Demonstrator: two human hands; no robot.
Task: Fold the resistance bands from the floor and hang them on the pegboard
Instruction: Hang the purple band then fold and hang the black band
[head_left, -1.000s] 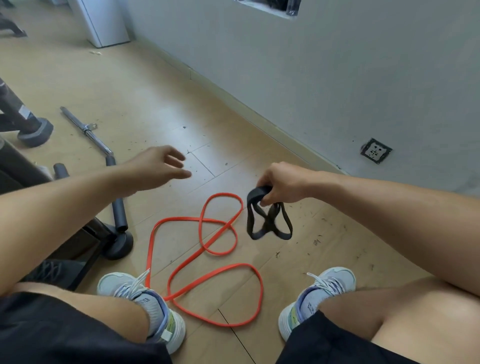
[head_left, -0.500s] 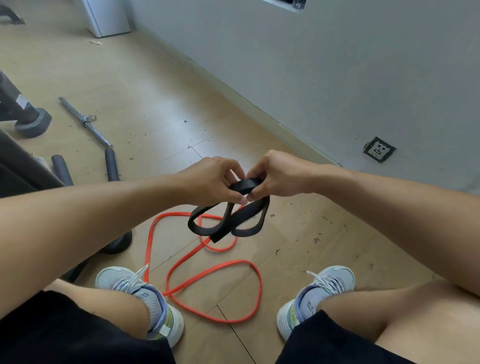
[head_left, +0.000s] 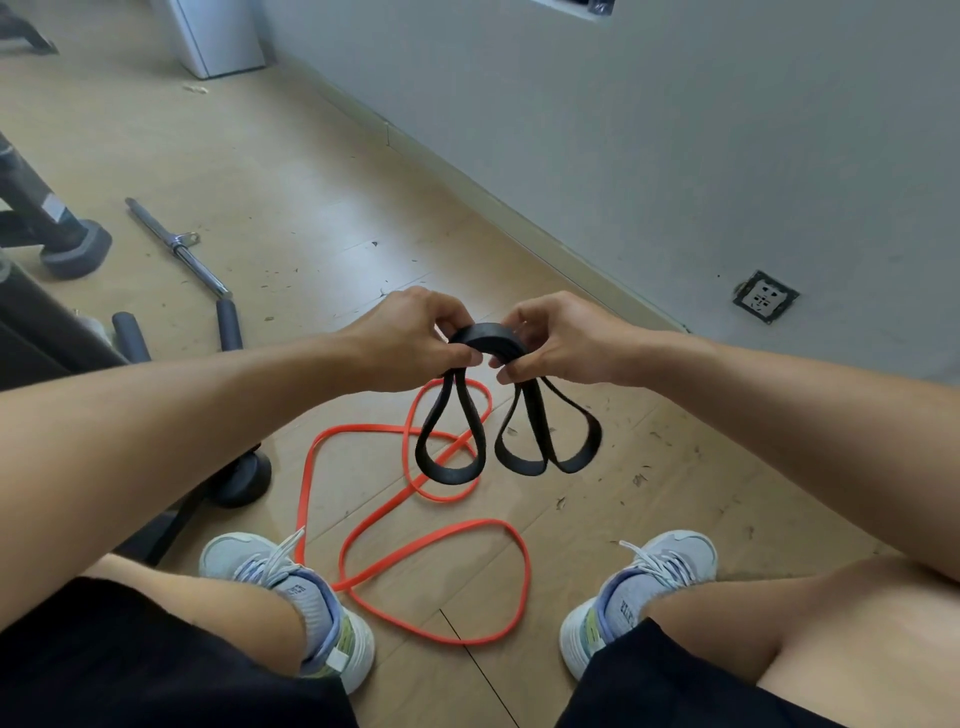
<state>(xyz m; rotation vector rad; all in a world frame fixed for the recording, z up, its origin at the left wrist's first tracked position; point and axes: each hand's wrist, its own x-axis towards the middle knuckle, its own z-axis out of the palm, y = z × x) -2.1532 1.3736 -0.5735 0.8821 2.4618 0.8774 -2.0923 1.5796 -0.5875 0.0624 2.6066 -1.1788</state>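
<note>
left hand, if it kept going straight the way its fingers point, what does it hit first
The left hand points across at the right hand, so it would likely meet the arch of the black band held between them first, then those fingers.

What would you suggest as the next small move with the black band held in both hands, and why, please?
Probably bring the two hands together to double the black rubber resistance band once more. The left hand and right hand each pinch one side of its arched middle, and loops hang loose below both. The orange rubber resistance band lies unfolded on the wooden floor.
</note>
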